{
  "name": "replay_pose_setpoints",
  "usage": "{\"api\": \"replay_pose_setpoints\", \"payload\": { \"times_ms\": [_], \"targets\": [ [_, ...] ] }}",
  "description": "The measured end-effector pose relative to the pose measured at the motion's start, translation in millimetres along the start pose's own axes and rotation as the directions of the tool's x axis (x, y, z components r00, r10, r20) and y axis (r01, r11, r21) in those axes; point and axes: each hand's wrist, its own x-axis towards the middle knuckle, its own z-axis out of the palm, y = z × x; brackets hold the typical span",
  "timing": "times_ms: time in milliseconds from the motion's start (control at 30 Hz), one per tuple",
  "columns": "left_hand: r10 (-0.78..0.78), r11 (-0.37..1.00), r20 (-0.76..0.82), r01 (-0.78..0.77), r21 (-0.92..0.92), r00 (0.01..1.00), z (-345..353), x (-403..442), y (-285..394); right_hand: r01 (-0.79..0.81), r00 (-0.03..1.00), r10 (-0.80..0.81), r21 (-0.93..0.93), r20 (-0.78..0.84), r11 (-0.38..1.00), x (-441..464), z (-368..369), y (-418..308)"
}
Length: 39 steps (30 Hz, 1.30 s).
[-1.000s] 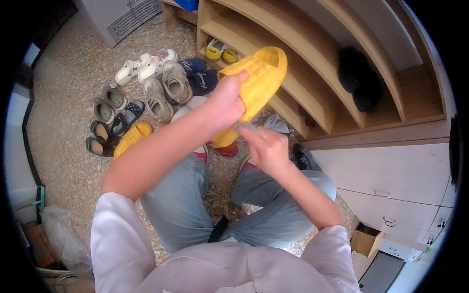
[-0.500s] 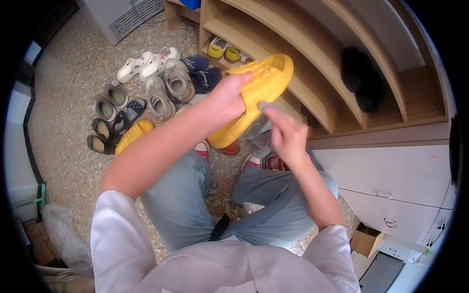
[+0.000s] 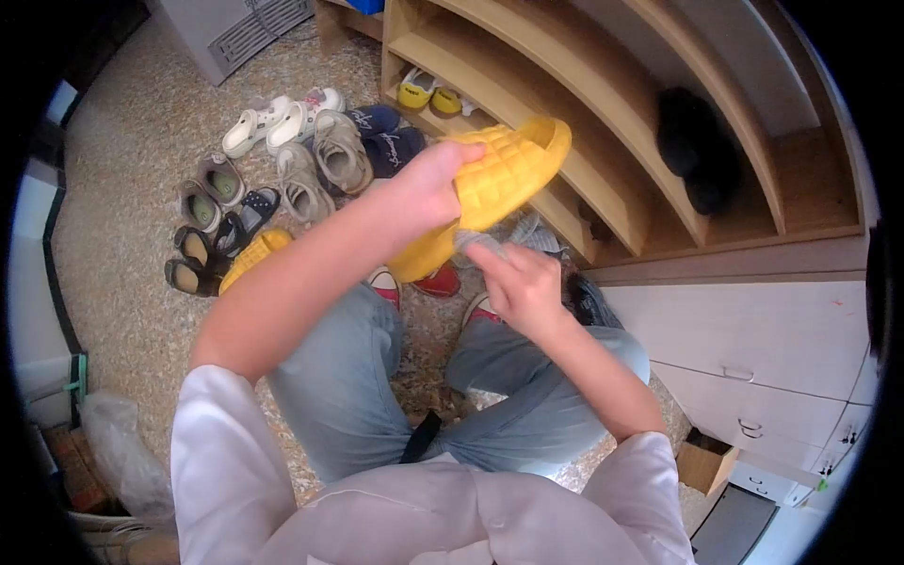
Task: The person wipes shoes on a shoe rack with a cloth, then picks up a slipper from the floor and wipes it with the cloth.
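A yellow quilted-pattern slipper [image 3: 508,174] is held up in front of me, tilted with its toe toward the shelves. My left hand [image 3: 430,188] is closed around its near side, the thumb lying over the strap. My right hand [image 3: 524,287] pinches a greyish cloth [image 3: 478,241] against the slipper's lower edge, forefinger extended along it. Most of the cloth is hidden by the fingers. On the floor behind my left forearm lies a matching yellow slipper [image 3: 256,254], partly covered by the arm.
Beige sneakers [image 3: 341,155], white clogs [image 3: 252,127], navy slippers [image 3: 394,151] and black shoes [image 3: 193,262] stand on the speckled floor. A wooden shoe rack [image 3: 556,85] holds yellow shoes [image 3: 416,90] and a black furry pair [image 3: 692,141]. White drawers [image 3: 744,330] are at right.
My right hand has slid left and down along the slipper's edge with the cloth. The slipper has rolled slightly, showing more of its quilted top.
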Motion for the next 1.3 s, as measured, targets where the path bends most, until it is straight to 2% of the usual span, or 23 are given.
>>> {"api": "replay_pose_setpoints", "payload": {
  "times_ms": [67, 133, 200, 267, 300, 333, 400, 467, 500, 600, 667, 700, 733, 800, 867, 1000, 1067, 1167, 1200, 1300],
  "targets": [
    [-0.017, 1.0, 0.01, 0.017, -0.021, 1.0, -2.8, 1.2, -0.4, 0.008, 1.0, -0.008, 0.001, 0.008, 1.0, 5.7, -5.3, 1.8],
    [0.035, 0.999, 0.012, -0.035, -0.001, 0.999, -0.8, 2.6, 0.6, -0.09, 0.987, 0.086, -0.021, -0.138, 0.996, 11.4, -12.0, 19.5],
    [0.009, 1.0, 0.002, -0.009, 0.008, 1.0, 1.2, 3.1, -0.4, -0.08, 0.989, 0.075, -0.033, -0.125, 0.996, 10.6, -14.8, 21.0],
    [-0.013, 1.0, -0.011, 0.014, 0.018, 1.0, 2.1, 1.5, -2.1, -0.085, 0.981, 0.076, -0.044, -0.179, 0.995, 6.9, -8.5, 22.5],
    [-0.02, 1.0, -0.007, 0.02, 0.0, 1.0, 2.9, 0.3, -3.4, 0.013, 0.991, -0.014, -0.009, -0.136, 1.0, 3.4, 0.4, 5.7],
    [-0.03, 0.999, -0.007, 0.03, -0.017, 1.0, 2.3, 0.0, -4.5, -0.005, 1.0, 0.005, -0.029, -0.021, 1.0, 0.6, 1.1, -3.2],
    [-0.033, 0.999, 0.006, 0.033, -0.02, 0.999, 0.5, 1.0, -2.6, 0.017, 1.0, -0.016, -0.058, 0.02, 0.998, 7.0, -5.3, 2.1],
    [0.033, 0.999, 0.057, -0.033, 0.01, 0.998, -1.9, 2.8, -0.9, -0.001, 1.0, -0.001, -0.08, -0.02, 0.997, 10.4, -8.7, 9.1],
    [0.032, 0.999, 0.057, -0.032, 0.012, 0.998, -0.7, 2.1, -1.0, -0.075, 0.985, 0.065, -0.064, -0.157, 0.995, 15.7, -12.5, 22.8],
    [0.021, 0.999, 0.039, -0.022, 0.032, 0.999, 4.1, 0.0, -4.1, -0.161, 0.959, 0.144, -0.05, -0.244, 0.986, 18.9, -18.4, 31.9],
    [0.012, 0.999, 0.002, -0.012, 0.046, 1.0, 8.4, -3.3, -5.5, -0.118, 0.963, 0.1, -0.058, -0.249, 0.991, 17.2, -13.0, 28.2],
    [0.012, 0.999, 0.009, -0.012, 0.045, 1.0, 7.5, -0.6, -6.4, -0.074, 0.992, 0.07, -0.031, -0.102, 0.997, 9.2, -6.0, 9.7],
    [0.025, 0.999, 0.029, -0.026, 0.034, 0.999, 4.2, 0.0, -6.9, -0.117, 0.99, 0.126, -0.133, 0.063, 0.984, 7.1, -11.5, -0.1],
    [0.039, 0.999, 0.042, -0.04, 0.021, 0.998, 2.6, -3.0, -7.7, -0.098, 0.989, 0.092, -0.046, -0.113, 0.994, 15.9, -10.1, 15.1],
    [0.142, 0.986, 0.072, -0.148, 0.081, 0.987, 11.7, -10.0, -7.6, -0.224, 0.95, 0.216, -0.011, -0.224, 0.975, 20.3, -18.3, 31.5],
    [0.139, 0.989, 0.125, -0.144, 0.039, 0.982, 6.5, -1.5, -9.6, -0.161, 0.971, 0.153, -0.027, -0.182, 0.987, 12.2, -9.9, 24.4],
    [0.129, 0.99, 0.088, -0.133, 0.04, 0.988, 7.1, -5.3, -8.1, -0.105, 0.993, 0.104, -0.02, -0.056, 0.994, 10.3, -8.3, 10.5],
    [0.192, 0.978, 0.166, -0.202, 0.047, 0.967, 7.0, -5.4, -7.7, -0.14, 0.983, 0.132, -0.055, -0.128, 0.989, 18.3, -14.1, 16.7],
    [0.192, 0.978, 0.166, -0.202, 0.048, 0.967, 7.5, -5.6, -7.8, -0.149, 0.974, 0.138, -0.051, -0.182, 0.988, 20.6, -15.3, 22.9],
    [0.137, 0.99, 0.1, -0.139, 0.013, 0.986, 9.3, -3.6, -10.5, -0.187, 0.964, 0.18, -0.018, -0.196, 0.982, 17.3, -12.5, 23.9]
  ]
}}
